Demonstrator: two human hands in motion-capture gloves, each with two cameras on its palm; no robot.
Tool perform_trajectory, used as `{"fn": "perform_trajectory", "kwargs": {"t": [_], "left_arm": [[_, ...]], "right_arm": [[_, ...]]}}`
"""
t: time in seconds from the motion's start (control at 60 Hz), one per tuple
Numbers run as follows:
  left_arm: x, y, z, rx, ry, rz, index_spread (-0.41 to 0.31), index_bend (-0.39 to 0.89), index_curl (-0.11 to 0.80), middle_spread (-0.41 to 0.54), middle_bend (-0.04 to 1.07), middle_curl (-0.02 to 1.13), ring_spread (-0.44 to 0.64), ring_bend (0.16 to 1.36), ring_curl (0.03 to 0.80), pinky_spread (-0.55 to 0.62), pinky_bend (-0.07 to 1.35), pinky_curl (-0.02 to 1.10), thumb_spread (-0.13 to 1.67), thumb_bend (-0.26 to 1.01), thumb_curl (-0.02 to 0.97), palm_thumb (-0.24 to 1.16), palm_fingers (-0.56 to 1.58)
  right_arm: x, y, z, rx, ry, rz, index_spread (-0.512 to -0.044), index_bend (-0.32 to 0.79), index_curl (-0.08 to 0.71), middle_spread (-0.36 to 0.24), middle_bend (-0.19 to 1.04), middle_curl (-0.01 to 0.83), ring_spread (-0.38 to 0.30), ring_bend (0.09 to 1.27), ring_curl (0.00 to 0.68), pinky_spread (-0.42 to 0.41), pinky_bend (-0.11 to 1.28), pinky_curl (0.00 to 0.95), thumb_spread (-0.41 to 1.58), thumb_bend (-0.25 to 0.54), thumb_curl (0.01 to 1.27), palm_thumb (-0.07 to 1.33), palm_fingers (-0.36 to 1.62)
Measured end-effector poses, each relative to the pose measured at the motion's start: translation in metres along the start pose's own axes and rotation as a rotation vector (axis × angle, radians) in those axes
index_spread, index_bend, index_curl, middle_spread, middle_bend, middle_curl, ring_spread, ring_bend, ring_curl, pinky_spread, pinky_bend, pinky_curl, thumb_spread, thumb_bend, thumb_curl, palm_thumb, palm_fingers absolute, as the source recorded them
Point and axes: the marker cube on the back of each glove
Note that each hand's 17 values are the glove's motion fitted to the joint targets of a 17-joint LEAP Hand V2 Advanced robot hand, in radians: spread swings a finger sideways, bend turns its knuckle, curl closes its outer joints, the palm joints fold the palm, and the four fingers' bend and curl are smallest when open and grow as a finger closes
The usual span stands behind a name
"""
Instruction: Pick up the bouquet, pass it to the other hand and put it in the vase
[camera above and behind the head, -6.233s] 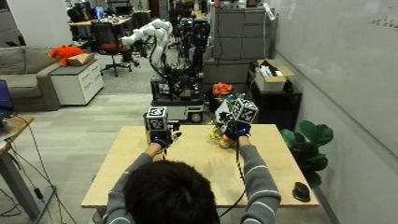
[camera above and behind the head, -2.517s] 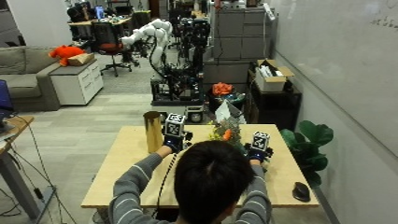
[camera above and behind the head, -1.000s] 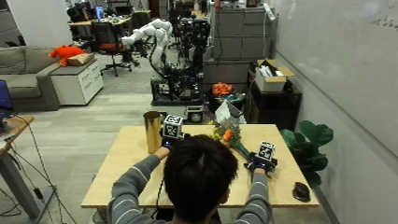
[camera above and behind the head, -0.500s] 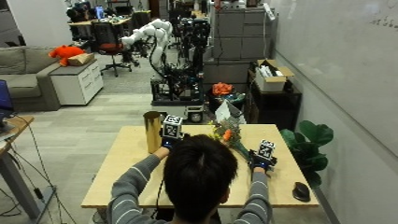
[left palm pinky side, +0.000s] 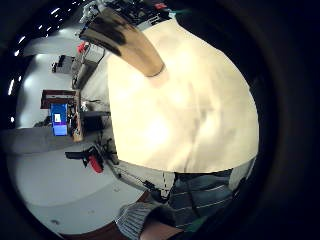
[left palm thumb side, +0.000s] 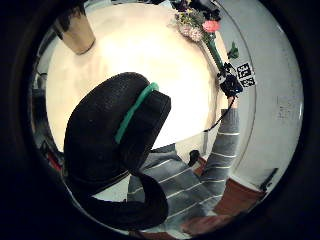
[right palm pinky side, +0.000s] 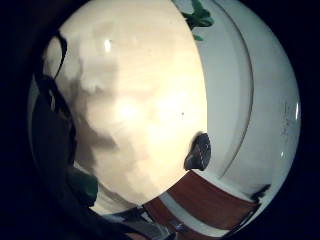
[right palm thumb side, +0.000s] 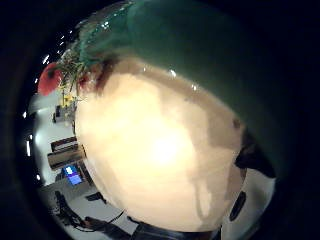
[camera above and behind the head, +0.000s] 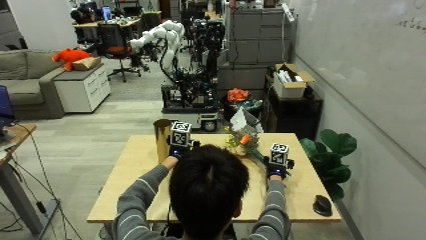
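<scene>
Meanwhile, right hand (camera above and behind the head: 277, 168) wrapped around the bouquet (camera above and behind the head: 241, 142) stem, blooms low over the surface (camera above and behind the head: 133, 175). Left hand (camera above and behind the head: 176, 149) raised beside the gold vase (camera above and behind the head: 162, 140), fingers curled, holding nothing.

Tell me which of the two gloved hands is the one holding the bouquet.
The right hand, on the plant side of the table, grips the bouquet by its green stems. The left hand holds nothing and hovers beside the gold vase.
</scene>
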Motion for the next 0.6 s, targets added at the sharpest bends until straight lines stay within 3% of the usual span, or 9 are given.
{"fn": "perform_trajectory", "kwargs": {"t": [0.067,0.117,0.2,0.3,0.35,0.417,0.517,0.567,0.6], "left_arm": [[-0.002,-0.002,-0.002,0.009,0.012,0.010,-0.001,0.18,0.384,0.277,0.16,0.27,0.45,0.42,0.265,0.44,0.41,0.33,1.14,-0.02,0.254,0.07,0.21],[-0.003,-0.002,-0.003,0.009,0.022,0.021,-0.001,0.18,0.384,0.277,0.16,0.27,0.45,0.42,0.266,0.44,0.41,0.33,1.14,-0.02,0.253,0.07,0.21],[-0.007,0.000,-0.006,-0.002,0.032,0.021,0.000,0.17,0.382,0.277,0.17,0.27,0.45,0.42,0.266,0.44,0.41,0.33,1.14,-0.02,0.253,0.07,0.21],[-0.008,0.001,-0.013,0.018,0.065,0.026,0.007,0.15,0.373,0.285,0.16,0.27,0.45,0.44,0.274,0.43,0.42,0.34,1.13,-0.02,0.251,0.05,0.18],[-0.007,0.001,-0.015,0.008,0.096,0.059,0.018,0.14,0.364,0.302,0.15,0.27,0.45,0.45,0.279,0.43,0.43,0.35,1.12,-0.03,0.250,0.04,0.13],[-0.011,0.002,-0.018,-0.010,0.096,0.029,0.031,0.11,0.343,0.347,0.12,0.25,0.46,0.49,0.291,0.43,0.49,0.36,1.11,-0.02,0.252,0.03,0.05],[-0.011,0.000,-0.028,-0.016,0.142,0.059,0.050,0.09,0.307,0.414,0.15,0.23,0.47,0.54,0.298,0.45,0.51,0.36,1.08,-0.03,0.256,0.02,-0.08],[-0.014,-0.008,-0.026,-0.105,0.145,-0.003,0.060,0.08,0.286,0.438,0.16,0.22,0.48,0.54,0.296,0.47,0.50,0.36,1.06,-0.03,0.259,0.02,-0.12],[-0.015,-0.015,-0.026,-0.103,0.157,-0.003,0.066,0.08,0.274,0.453,0.16,0.22,0.49,0.55,0.295,0.47,0.50,0.35,1.05,-0.03,0.261,0.02,-0.13]], "right_arm": [[-0.006,0.002,-0.003,0.054,-0.029,-0.037,-0.203,0.17,0.296,-0.166,0.52,0.548,-0.192,0.86,0.530,-0.239,0.77,0.510,1.33,0.256,0.41,1.03,1.36],[0.000,0.003,-0.006,0.071,-0.006,0.044,-0.214,0.26,0.340,-0.175,0.59,0.582,-0.194,0.88,0.546,-0.235,0.75,0.515,1.27,0.182,0.38,0.95,1.41],[0.007,-0.010,-0.018,0.229,-0.039,0.133,-0.220,0.36,0.400,-0.174,0.68,0.625,-0.192,0.92,0.566,-0.234,0.74,0.521,1.21,0.121,0.36,0.91,1.43],[0.000,-0.018,-0.034,0.370,-0.170,0.043,-0.220,0.45,0.462,-0.173,0.76,0.663,-0.189,0.96,0.583,-0.225,0.74,0.530,1.17,0.085,0.36,0.92,1.42],[0.004,-0.015,-0.038,0.366,-0.172,0.046,-0.218,0.49,0.489,-0.171,0.79,0.677,-0.186,0.98,0.588,-0.223,0.75,0.533,1.16,0.079,0.37,0.94,1.42],[0.013,0.004,-0.039,0.273,-0.147,0.072,-0.215,0.53,0.518,-0.166,0.82,0.692,-0.184,1.00,0.596,-0.221,0.76,0.539,1.15,0.092,0.39,0.99,1.41],[-0.019,0.005,-0.064,0.415,-0.435,-0.083,-0.213,0.55,0.549,-0.159,0.85,0.706,-0.182,1.02,0.602,-0.221,0.78,0.546,1.13,0.095,0.43,1.04,1.38],[-0.029,0.004,-0.077,0.486,-0.528,-0.130,-0.213,0.56,0.562,-0.156,0.87,0.712,-0.180,1.03,0.602,-0.219,0.78,0.548,1.13,0.098,0.46,1.06,1.38],[-0.034,0.007,-0.085,0.517,-0.575,-0.146,-0.212,0.57,0.570,-0.155,0.87,0.714,-0.179,1.03,0.603,-0.220,0.78,0.550,1.12,0.095,0.47,1.07,1.38]]}}
